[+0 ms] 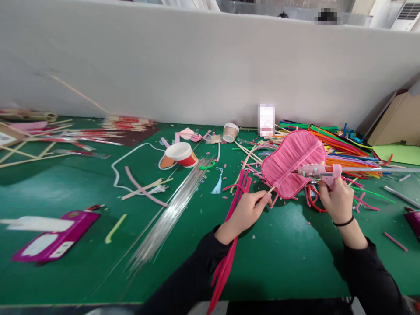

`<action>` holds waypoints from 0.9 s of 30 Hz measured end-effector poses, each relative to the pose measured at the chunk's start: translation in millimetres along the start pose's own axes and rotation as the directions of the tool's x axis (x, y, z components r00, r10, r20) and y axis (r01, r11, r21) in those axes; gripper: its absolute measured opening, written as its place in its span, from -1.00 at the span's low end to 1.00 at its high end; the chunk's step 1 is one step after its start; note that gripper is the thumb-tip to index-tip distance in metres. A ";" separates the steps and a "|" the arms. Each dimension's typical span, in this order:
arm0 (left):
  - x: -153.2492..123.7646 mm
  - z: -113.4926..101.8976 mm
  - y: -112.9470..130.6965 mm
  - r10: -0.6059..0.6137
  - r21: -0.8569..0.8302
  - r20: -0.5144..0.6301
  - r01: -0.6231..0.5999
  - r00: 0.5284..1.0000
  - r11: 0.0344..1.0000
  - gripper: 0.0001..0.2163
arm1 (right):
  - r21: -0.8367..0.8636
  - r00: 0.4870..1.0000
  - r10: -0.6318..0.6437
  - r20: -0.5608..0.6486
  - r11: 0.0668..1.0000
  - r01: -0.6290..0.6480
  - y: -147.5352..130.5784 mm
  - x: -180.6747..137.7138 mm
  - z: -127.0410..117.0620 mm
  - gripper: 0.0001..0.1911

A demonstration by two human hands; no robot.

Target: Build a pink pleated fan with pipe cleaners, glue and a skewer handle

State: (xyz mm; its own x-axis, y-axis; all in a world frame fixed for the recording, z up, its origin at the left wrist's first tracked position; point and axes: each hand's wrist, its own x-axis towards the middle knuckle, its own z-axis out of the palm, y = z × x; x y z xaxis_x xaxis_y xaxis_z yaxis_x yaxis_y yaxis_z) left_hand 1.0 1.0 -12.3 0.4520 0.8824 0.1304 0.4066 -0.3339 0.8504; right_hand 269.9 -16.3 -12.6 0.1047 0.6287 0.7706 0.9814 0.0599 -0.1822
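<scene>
You had one pink fan (288, 151) over the right half of the green desk (282, 258), its single stick (271, 189) pinched between the thumb and fingers of your left grip (246, 211). Your right grip (339, 200) was wrapped round one pink glue gun (330, 174), with one clear glue stick (377, 169) jutting from its back. The nozzle overlapped the fan; whether it touched could not be told. One black band (344, 223) circled your right wrist. Several red strips (228, 253) ran beneath your left forearm, too overlapped to count. Left of them lay one bundle of silvery wires (170, 214), likewise uncountable, with one blue tassel (217, 186) near its far end. Two cups (189, 158) sat farther back, one red and white, one brown and white.
</scene>
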 end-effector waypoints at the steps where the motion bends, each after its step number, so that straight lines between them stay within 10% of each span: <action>1: 0.1 0.2 -0.2 -0.003 0.001 0.000 0.003 1.000 1.000 -0.61 | -0.002 1.000 0.001 -0.006 1.000 -0.001 0.3 0.5 -0.2 -0.80; 27: 0.0 -1.9 -1.9 -0.037 0.032 0.037 0.036 0.999 0.999 -0.60 | -0.060 0.997 0.067 -0.024 0.996 -0.068 16.0 6.4 -2.0 -0.62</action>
State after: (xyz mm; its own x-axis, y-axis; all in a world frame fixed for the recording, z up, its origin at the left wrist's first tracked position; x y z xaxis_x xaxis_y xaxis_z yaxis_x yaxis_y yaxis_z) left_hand -1.2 2.3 -12.9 0.4653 0.8816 0.0798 0.4477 -0.3121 0.8379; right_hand 286.6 -12.9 -9.4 0.1737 0.6122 0.7714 0.9799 -0.0293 -0.1973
